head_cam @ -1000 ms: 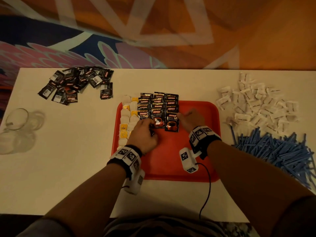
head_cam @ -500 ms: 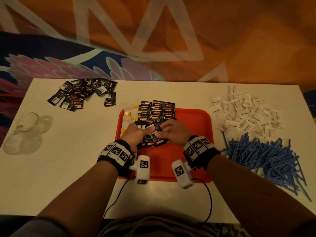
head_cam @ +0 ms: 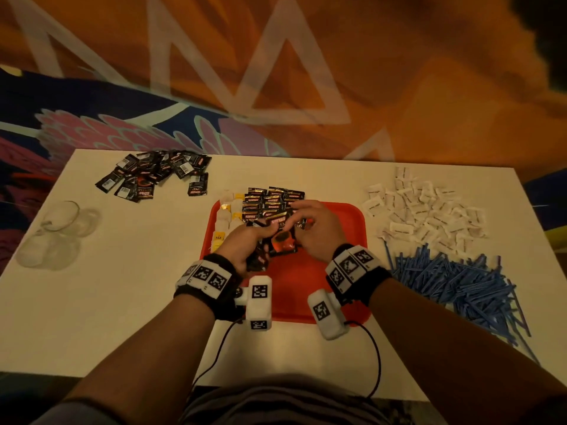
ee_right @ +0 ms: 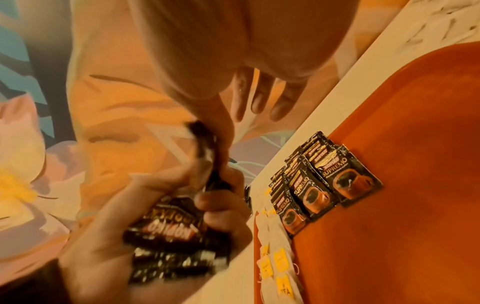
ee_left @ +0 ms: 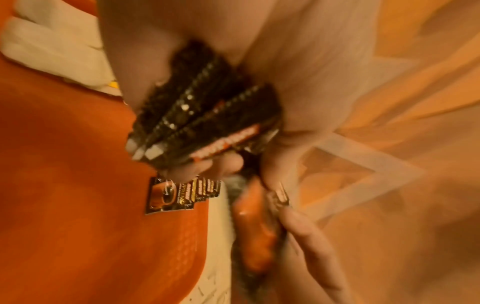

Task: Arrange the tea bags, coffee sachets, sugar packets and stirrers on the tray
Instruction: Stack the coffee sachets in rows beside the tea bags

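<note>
Head view: both hands over the tray mid-counter; left hand grips a sachet stack, right hand pinches one sachet. Right wrist alone shows sachet rows reading "SUPREMO".

We lifted our hands off the laid rows of coffee sachets on the red tray. A second earlier both hands had pressed flat on the front sachets; then our left hand gathered a fanned stack of sachets and rose above the tray. Our right hand came over to it and pinched one sachet at the top of the stack, drawing it up and away.
</note>
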